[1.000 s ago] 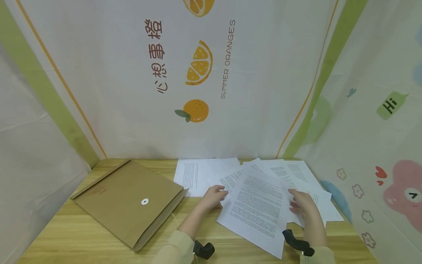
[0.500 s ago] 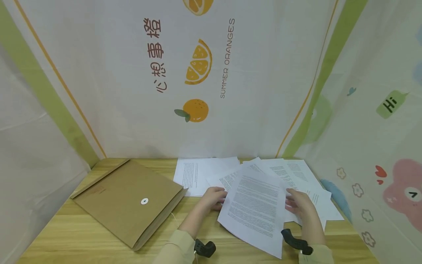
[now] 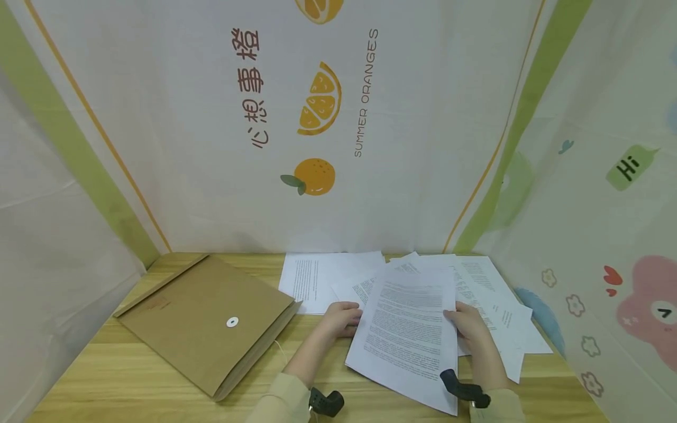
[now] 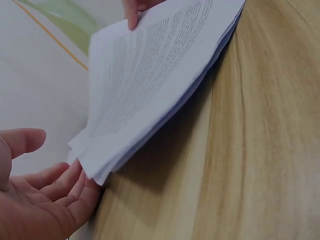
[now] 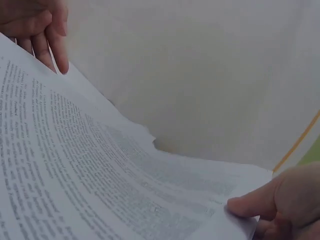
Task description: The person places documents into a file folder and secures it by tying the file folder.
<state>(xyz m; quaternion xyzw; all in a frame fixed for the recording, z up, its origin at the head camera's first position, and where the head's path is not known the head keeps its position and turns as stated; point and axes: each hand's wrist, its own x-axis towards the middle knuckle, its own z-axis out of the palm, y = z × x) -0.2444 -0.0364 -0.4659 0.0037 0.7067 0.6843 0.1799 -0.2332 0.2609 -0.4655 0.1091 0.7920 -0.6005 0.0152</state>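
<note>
Pinching the printed sheets (image 3: 406, 338) is the right hand (image 3: 469, 328). The left hand (image 3: 337, 321), thumb and fingers apart, touches their left edge, near 1 brown folder (image 3: 203, 323).

- Table (image 3: 132, 388): pale wood-grain surface, darker streaks running across.
- Left side: brown paper folder (image 3: 201, 323), lying flat at an angle, white round button (image 3: 232, 322) uppermost, pale string (image 3: 281, 350) at its open side.
- Far edge, centre: white printed sheets (image 3: 307, 282), overlapping.
- Far right: fanned printed sheets (image 3: 494, 305), overlapping, at differing angles.
</note>
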